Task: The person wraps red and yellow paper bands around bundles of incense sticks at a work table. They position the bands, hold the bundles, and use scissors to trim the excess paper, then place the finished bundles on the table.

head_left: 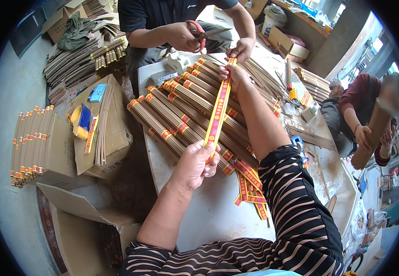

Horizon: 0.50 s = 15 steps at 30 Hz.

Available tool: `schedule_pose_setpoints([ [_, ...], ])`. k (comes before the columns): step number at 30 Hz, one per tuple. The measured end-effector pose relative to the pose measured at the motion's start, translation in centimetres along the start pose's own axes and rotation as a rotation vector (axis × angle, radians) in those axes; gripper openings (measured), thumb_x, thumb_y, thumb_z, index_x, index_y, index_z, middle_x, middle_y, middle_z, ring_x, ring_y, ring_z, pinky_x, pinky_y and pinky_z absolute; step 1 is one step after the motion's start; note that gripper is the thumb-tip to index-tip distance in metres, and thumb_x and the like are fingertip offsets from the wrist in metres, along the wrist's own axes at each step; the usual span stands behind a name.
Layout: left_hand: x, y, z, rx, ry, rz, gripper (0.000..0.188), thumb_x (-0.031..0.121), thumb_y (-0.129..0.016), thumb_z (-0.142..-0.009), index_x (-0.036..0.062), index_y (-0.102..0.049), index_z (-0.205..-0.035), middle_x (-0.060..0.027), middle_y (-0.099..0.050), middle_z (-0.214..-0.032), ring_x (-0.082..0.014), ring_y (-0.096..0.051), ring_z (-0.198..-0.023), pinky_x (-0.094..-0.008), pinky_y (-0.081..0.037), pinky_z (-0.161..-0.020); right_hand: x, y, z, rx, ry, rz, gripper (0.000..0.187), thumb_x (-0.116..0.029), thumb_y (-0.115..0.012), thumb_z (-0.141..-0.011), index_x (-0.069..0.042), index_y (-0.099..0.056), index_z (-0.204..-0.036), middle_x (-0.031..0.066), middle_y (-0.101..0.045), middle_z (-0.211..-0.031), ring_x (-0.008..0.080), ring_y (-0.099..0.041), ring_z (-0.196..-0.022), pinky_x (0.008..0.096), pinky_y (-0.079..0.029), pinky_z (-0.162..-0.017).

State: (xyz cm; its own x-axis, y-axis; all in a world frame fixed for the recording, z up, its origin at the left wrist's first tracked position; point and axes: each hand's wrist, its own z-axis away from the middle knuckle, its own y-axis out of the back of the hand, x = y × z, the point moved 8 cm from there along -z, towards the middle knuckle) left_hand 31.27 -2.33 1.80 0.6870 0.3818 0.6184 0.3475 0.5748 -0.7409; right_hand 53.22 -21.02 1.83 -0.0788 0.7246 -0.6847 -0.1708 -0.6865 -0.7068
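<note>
A long yellow-and-red paper label strip is stretched taut between my hands, slanting across the table. Its near end is pinched in my left hand. Farther off, my right hand grips the strip close to its far end. Just beyond, a co-worker's hand touches that same end. The co-worker's other hand holds red-handled scissors with the blades apart. Beneath the strip lie several bundles of brown incense sticks, banded in yellow and red. Loose label strips sit by my right forearm.
The white table carries loose sticks at right. At left, a cardboard box bears sticks and a tape dispenser, near stacked bundles. An open carton stands lower left. Another person handles sticks at right.
</note>
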Motion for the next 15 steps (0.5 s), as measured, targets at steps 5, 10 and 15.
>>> schedule_pose_setpoints([
  [5, 0.01, 0.04, -0.09, -0.004, -0.001, 0.006, 0.016, 0.019, -0.047, -0.088, 0.0038, -0.047, -0.087, -0.0038, -0.046, -0.059, -0.0063, -0.034, -0.041, -0.0197, -0.028, -0.038, -0.1, 0.65, -0.64, -0.004, 0.01, -0.003, 0.008, -0.006, -0.031, -0.088, -0.001, -0.036, -0.085, 0.0068, -0.043, -0.064, 0.0101, -0.034, -0.047, 0.0228, -0.032, -0.042],
  [10, 0.1, -0.01, -0.11, -0.002, 0.0, 0.002, 0.016, 0.019, -0.047, -0.088, 0.0037, -0.047, -0.087, -0.0036, -0.046, -0.059, -0.0062, -0.035, -0.041, -0.0198, -0.028, -0.037, -0.23, 0.52, -0.34, 0.029, 0.024, 0.016, 0.008, -0.007, -0.031, -0.088, 0.0, -0.036, -0.086, 0.0073, -0.043, -0.065, 0.0105, -0.035, -0.048, 0.0232, -0.033, -0.042],
  [15, 0.1, 0.05, -0.09, 0.014, 0.01, -0.001, 0.015, 0.019, -0.047, -0.088, 0.0036, -0.047, -0.087, -0.0036, -0.046, -0.059, -0.0062, -0.035, -0.041, -0.0196, -0.028, -0.037, -0.17, 0.42, -0.25, 0.027, 0.02, 0.027, 0.009, -0.007, -0.031, -0.088, 0.0, -0.036, -0.086, 0.007, -0.043, -0.065, 0.0104, -0.035, -0.048, 0.0234, -0.033, -0.043],
])
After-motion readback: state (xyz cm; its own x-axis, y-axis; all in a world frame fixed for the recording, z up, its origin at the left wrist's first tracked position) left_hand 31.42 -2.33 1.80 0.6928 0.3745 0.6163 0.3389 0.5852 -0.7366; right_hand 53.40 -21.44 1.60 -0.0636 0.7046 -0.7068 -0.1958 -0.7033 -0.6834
